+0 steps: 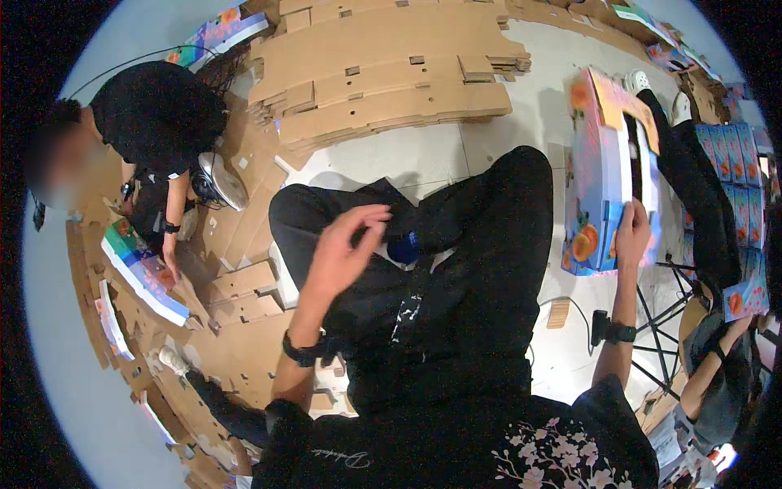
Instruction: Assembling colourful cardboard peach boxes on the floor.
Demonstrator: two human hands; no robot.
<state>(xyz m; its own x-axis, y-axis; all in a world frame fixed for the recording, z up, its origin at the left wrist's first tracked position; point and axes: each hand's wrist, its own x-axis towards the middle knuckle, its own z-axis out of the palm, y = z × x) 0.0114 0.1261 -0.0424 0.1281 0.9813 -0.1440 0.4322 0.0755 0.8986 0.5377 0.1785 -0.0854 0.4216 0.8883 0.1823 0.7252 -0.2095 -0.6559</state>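
Note:
On the right, a tall printed carton [585, 196] in blue and pink with orange fruit pictures rests on the pale floor. Its upper side shows a long dark opening with brown cardboard at the far end. My right hand [633, 232] grips the near edge of this carton, thumb on top and the other fingers partly hidden. Over my crossed legs, my left hand [346, 248] hovers with fingers loosely bent and apart, holding nothing.
Flat brown cardboard sheets [391, 81] are stacked ahead. A co-worker [159, 114] at the left reaches to another printed carton [142, 273]. Black metal legs [660, 326] stand at right, near another person's legs [692, 187] and stacked blue-pink boxes [733, 155].

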